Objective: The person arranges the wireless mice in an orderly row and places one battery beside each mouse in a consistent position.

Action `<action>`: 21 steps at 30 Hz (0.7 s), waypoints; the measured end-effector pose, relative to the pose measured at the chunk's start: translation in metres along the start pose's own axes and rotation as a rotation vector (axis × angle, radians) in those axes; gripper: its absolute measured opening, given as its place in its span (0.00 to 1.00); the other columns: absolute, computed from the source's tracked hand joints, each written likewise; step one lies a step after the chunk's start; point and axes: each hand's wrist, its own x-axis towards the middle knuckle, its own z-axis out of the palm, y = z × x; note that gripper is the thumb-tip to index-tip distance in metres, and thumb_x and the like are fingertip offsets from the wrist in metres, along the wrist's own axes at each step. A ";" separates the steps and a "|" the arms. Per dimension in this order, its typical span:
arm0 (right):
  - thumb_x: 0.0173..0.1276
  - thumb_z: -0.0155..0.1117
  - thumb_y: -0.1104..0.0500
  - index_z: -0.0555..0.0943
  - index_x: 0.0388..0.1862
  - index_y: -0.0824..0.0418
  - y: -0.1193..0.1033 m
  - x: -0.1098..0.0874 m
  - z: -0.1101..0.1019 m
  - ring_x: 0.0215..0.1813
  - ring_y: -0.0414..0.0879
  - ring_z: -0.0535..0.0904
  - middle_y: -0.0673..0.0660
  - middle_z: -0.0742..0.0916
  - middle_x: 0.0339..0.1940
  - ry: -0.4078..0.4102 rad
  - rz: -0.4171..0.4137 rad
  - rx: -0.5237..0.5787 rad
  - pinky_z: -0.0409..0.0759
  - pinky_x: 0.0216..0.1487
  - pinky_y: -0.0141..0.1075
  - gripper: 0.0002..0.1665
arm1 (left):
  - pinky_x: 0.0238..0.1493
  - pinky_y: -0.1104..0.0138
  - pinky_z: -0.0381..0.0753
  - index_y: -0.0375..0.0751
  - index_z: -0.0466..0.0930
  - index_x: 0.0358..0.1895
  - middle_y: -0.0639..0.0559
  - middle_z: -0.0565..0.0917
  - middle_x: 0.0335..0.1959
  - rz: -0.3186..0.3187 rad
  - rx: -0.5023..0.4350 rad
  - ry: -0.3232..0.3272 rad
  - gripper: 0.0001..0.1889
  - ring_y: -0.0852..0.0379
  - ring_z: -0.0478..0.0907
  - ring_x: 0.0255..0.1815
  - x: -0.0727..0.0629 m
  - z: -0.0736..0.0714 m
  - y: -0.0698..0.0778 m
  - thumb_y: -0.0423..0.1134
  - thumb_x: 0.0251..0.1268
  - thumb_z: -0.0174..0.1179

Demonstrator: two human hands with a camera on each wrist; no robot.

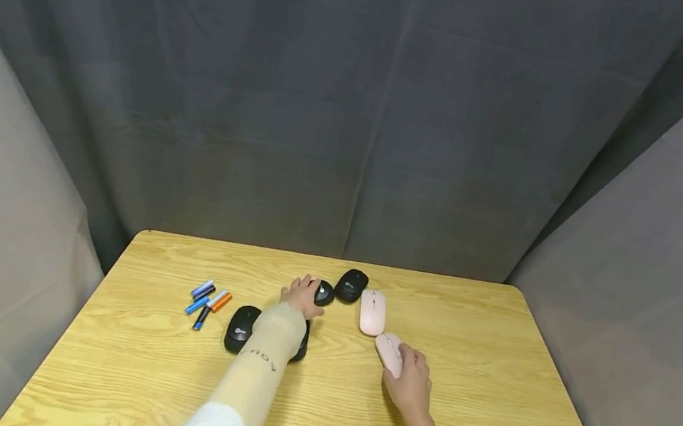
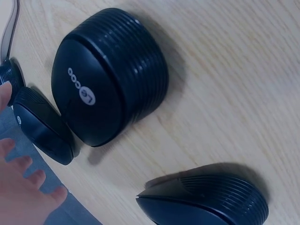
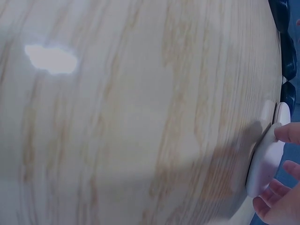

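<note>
On the wooden table my left hand [image 1: 302, 298] reaches beside a small black computer mouse [image 1: 323, 293], its fingers spread. In the left wrist view that mouse [image 2: 44, 126] lies near the left hand [image 2: 23, 192], and I see a gap between the fingers and it. My right hand [image 1: 412, 384] holds a pale pink mouse [image 1: 389, 352] between thumb and fingers. The right wrist view shows the thumb of the right hand [image 3: 281, 201] on one side of the pink mouse [image 3: 266, 161] and fingertips at the other. A second pink mouse [image 1: 372, 312] touches its far end.
A black mouse [image 1: 352, 286] sits at the back beside the pink one. Another black mouse [image 1: 240, 329] lies left of my left forearm, which partly hides one more [image 1: 302, 345]. Several short coloured cylinders like batteries [image 1: 209, 302] lie at left. Grey curtain [image 1: 326, 132] hangs behind.
</note>
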 end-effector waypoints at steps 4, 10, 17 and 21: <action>0.53 0.63 0.60 0.68 0.61 0.67 0.001 -0.001 0.001 0.57 0.66 0.67 0.71 0.71 0.57 -0.008 -0.013 -0.018 0.66 0.50 0.59 0.34 | 0.64 0.44 0.51 0.47 0.56 0.70 0.43 0.54 0.71 0.001 0.023 -0.009 0.37 0.42 0.48 0.71 -0.004 -0.001 0.000 0.49 0.58 0.60; 0.53 0.63 0.60 0.69 0.60 0.68 -0.001 -0.002 0.002 0.56 0.66 0.67 0.71 0.72 0.56 -0.006 -0.020 -0.027 0.67 0.49 0.59 0.34 | 0.66 0.44 0.46 0.47 0.54 0.70 0.44 0.51 0.72 0.013 -0.017 -0.047 0.36 0.43 0.45 0.72 -0.010 -0.004 0.000 0.47 0.60 0.59; 0.53 0.63 0.59 0.68 0.61 0.67 -0.001 -0.003 0.000 0.55 0.66 0.68 0.71 0.72 0.56 -0.021 -0.028 -0.033 0.67 0.49 0.59 0.35 | 0.66 0.45 0.48 0.44 0.54 0.70 0.44 0.52 0.72 0.000 -0.073 -0.067 0.35 0.42 0.46 0.71 -0.012 0.003 -0.002 0.44 0.60 0.58; 0.53 0.63 0.59 0.68 0.61 0.67 0.001 -0.002 0.000 0.55 0.65 0.68 0.71 0.72 0.55 -0.017 -0.036 -0.042 0.68 0.49 0.59 0.35 | 0.62 0.47 0.58 0.41 0.58 0.68 0.41 0.58 0.68 0.060 -0.021 -0.013 0.34 0.40 0.54 0.68 -0.007 0.007 -0.001 0.44 0.60 0.59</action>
